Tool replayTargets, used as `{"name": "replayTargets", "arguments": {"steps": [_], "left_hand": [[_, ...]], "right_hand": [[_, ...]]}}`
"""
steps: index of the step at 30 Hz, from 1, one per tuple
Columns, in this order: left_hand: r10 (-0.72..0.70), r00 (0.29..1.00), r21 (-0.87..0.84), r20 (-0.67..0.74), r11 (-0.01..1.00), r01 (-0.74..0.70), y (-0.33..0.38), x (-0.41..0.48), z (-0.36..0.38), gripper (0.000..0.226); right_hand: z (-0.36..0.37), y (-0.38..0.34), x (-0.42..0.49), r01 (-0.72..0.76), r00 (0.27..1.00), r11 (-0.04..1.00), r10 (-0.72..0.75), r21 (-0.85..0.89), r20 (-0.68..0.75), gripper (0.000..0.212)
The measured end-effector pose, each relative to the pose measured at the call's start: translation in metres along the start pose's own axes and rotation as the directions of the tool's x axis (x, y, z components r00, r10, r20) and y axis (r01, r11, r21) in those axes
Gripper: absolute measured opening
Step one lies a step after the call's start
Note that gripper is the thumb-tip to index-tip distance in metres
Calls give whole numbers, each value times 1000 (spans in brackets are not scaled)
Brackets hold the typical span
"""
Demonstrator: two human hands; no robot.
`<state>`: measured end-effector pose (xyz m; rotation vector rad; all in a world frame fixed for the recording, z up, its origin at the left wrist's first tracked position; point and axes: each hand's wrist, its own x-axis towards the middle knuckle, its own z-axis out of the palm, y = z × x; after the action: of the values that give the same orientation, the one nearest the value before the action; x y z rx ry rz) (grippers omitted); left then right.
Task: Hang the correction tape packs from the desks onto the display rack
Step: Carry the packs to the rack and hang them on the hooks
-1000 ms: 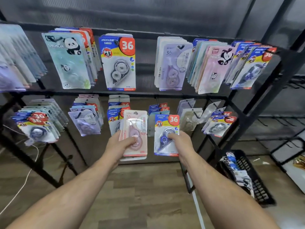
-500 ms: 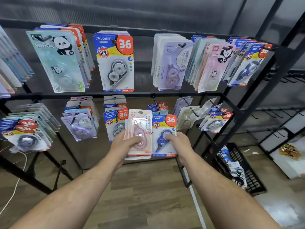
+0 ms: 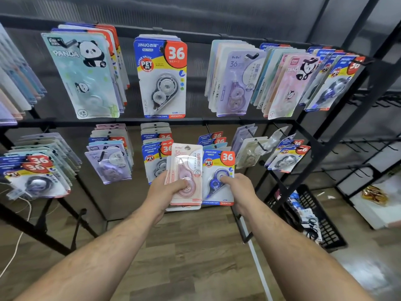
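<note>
before the display rack's (image 3: 195,121) lower row, a left hand (image 3: 167,192) holds a stack of packs (image 3: 186,170); just right of it, a right hand (image 3: 238,190) holds a single pack (image 3: 218,177); a basket (image 3: 332,233) sits on the floor at the rack's right foot.

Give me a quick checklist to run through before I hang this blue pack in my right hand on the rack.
1. Right hand grips the blue pack: ok, thumb on its blister.
2. Left hand holds the pink packs: ok, beside the blue pack, not covering it.
3. Matching row found: ok, the same blue 36 packs hang under the lower rail, right behind.
4. Pack upright, print facing you: ok.
5. Hang hole at its top edge free: cannot tell.
6. Room left on that hook: cannot tell, its tip is hidden.
</note>
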<state>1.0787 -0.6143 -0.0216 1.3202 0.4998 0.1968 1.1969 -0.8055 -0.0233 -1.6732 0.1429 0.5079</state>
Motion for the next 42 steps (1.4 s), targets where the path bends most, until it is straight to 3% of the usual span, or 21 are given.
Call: {"name": "replayTargets", "arguments": {"steps": [4,8,10,17,21,24,27,32,36,42], "left_hand": [[0,1000,-3,-18,1000,0,-4,-1,-4,50],[-12,999,-6,-34,1000,12,-5,-6,-5,49],[-8,999,-1,-39,1000,8,-3,-8,-3,48],[1,996,-32,-88,999,-4,-4,-10,14,51],[18,996,-32,-91,999,-21,-7,-10,35,58],[28,996,-28,-85,999,-31,-9,-10,51,67],[30,998,-15,-64,999,-31,-9,-10,64,54],[37,999,-34,-25,999,-38,-11,-12,76,53],[13,997,-48,-75,999,-17,-12,-9,73,25],[-15,995,-94,-103,996,5,-10,-10,62,28]], "right_hand": [[2,0,0,40,999,999,-40,-32,-13,27],[1,1,8,97,978,983,-123,-156,-168,56],[3,-2,10,93,973,977,-131,-194,-193,46],[-1,-5,16,139,985,951,-162,-277,-63,14],[-11,-14,12,148,986,964,-162,-219,-45,20],[-14,-29,-4,160,981,981,-146,-110,131,22],[-16,-35,-13,186,959,977,-159,-99,233,21],[-20,-36,-14,207,967,971,-183,-121,179,15],[-24,-33,-9,192,966,971,-162,-139,201,27],[-17,-29,-8,172,962,970,-126,-174,244,12]]}}
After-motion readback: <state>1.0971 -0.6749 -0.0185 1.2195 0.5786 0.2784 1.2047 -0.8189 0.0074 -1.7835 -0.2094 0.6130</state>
